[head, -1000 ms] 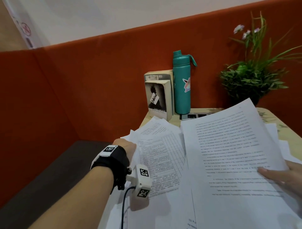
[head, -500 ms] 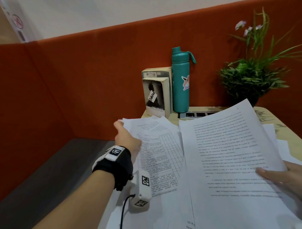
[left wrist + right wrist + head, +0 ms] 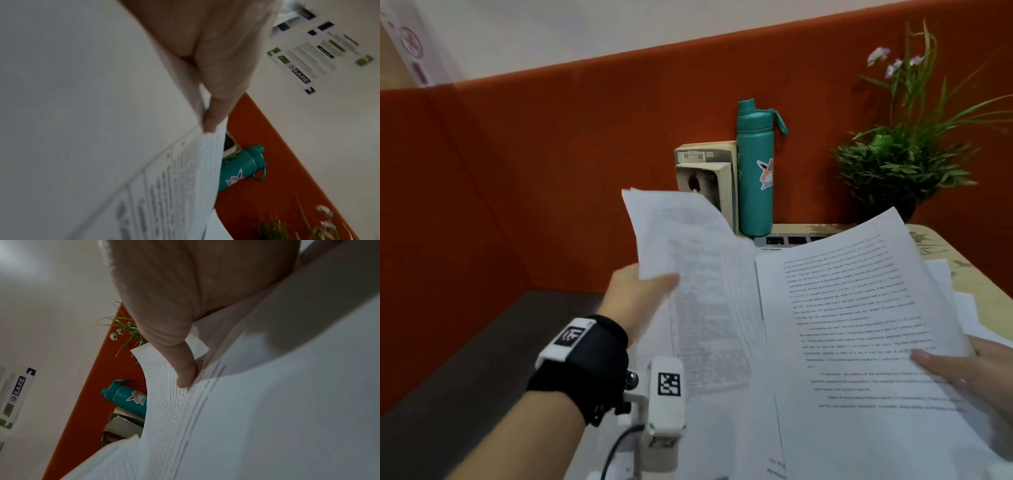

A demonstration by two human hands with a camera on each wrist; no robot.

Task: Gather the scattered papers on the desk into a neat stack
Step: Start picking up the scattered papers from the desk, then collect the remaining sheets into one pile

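Pinching table-printed sheets (image 3: 688,274), the left hand (image 3: 637,298) lifts them up; the right hand (image 3: 969,373) grips a text page (image 3: 859,325).

An orange partition (image 3: 585,144) runs along the far side and turns down the left. Above it is a white wall (image 3: 551,31), a poster (image 3: 410,44) at its far left. A dark bench (image 3: 482,342) lies lower left, beside a pale desk (image 3: 941,253).

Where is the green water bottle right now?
In the head view the water bottle stands upright at the back of the desk, against the orange wall. The books are just left of it and the plant is off to the right.
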